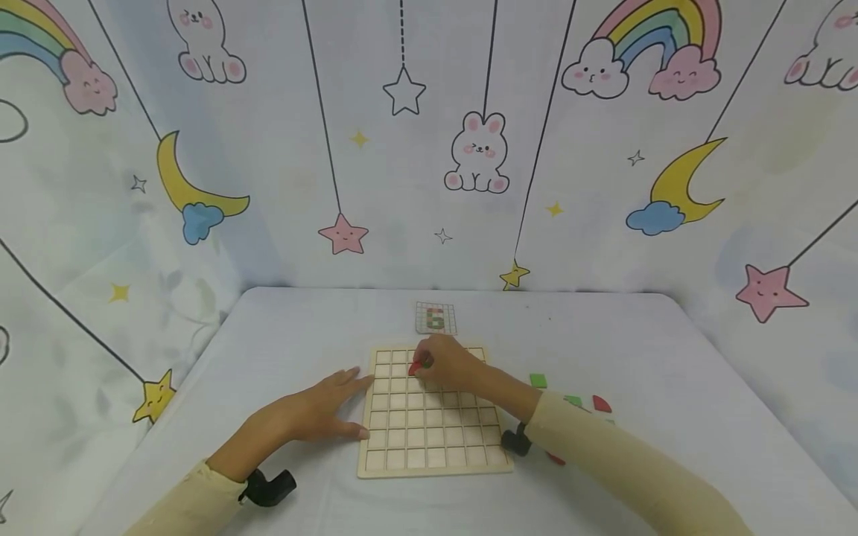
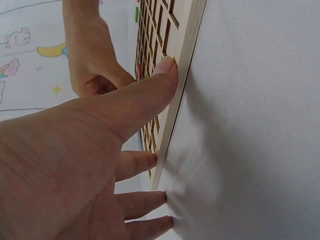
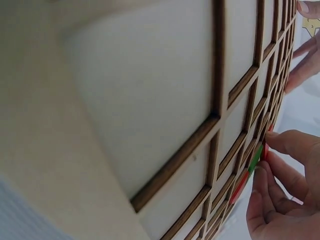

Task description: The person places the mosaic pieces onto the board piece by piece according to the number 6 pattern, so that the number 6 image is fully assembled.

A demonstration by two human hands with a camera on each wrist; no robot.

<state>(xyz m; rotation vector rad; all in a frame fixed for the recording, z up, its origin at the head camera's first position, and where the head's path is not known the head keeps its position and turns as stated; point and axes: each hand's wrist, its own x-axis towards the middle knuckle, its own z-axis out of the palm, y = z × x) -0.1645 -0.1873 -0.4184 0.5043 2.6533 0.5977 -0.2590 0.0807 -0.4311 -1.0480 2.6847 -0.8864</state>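
Note:
A pale wooden grid board [image 1: 436, 472] with square cells lies flat in front of me. My right hand [image 1: 444, 363] is over its far rows and pinches a small red piece [image 1: 414, 368] between thumb and fingers, right at a cell. In the right wrist view, a green piece [image 3: 255, 159] and another red piece [image 3: 239, 187] sit in the neighbouring cells beside the right hand [image 3: 290, 172]. My left hand [image 1: 320, 409] rests at the board's left edge with fingers spread. Its thumb [image 2: 162, 70] touches the frame in the left wrist view.
Behind the board lies a small card [image 1: 436, 318] with a gridded red and green figure. To the right are a green square [image 1: 538, 380], another green piece [image 1: 573, 400], a red quarter-round piece [image 1: 602, 403] and a red piece [image 1: 556, 459] partly behind the right sleeve.

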